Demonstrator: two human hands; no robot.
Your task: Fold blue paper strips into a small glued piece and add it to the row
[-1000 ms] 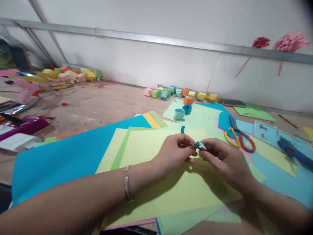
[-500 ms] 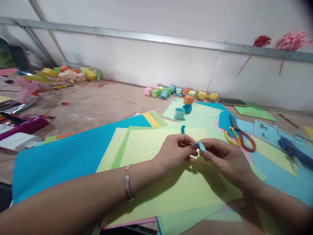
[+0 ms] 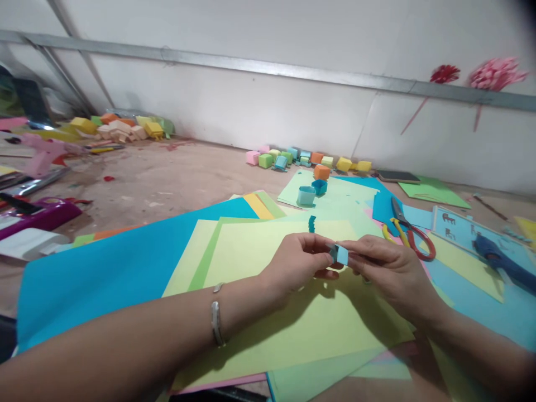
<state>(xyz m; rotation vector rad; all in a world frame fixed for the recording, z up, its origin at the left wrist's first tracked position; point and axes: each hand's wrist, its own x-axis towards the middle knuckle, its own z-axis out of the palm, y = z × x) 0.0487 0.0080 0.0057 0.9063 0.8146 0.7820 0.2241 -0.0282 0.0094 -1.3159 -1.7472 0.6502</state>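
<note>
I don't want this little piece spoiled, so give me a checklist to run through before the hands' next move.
1. Left hand holding the light blue paper piece: ok, between thumb and fingers.
2. Right hand gripping it too: cannot tell; its fingers are at the piece's right side.
3. Scissors out of both hands: ok, lying to the right.
4. Blue glue gun hot: cannot tell.
5. Paper sheets squared up: not ok, they overlap at different angles.
</note>
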